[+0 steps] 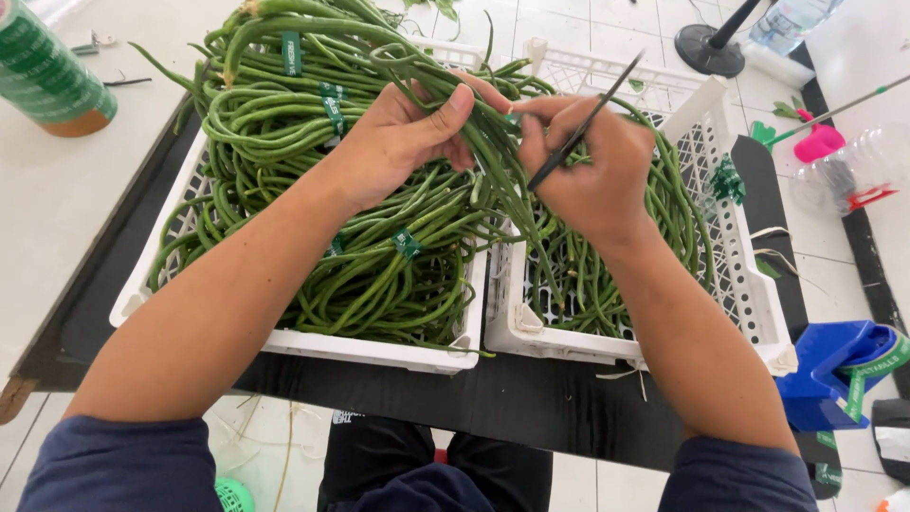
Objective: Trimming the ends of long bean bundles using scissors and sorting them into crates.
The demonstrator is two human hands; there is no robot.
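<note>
Right, both hands are up over the two white plastic crates, busy with long green yardlong beans. Left hand (403, 137) is closed around a loose bunch of beans (493, 156), thumb pressed across the top of the strands, and the bunch trails down between the crates. Right hand (588, 175) sits just beside it, fingers curled, pinching a thin dark stick-like tool (583, 128) that angles up and away to the right; its fingertips meet the same bunch, and the two hands are nearly touching.

Below, the left crate (370, 349) is heaped with beans, several bundles bound with green tape bands (407, 243). The right crate (754, 284) holds fewer, with its lattice wall showing. Both crates rest on a black table (493, 398). A roll of green tape (43, 76) stands far left on a pale surface, and a blue tape dispenser (834, 370) sits at the table's right edge.
</note>
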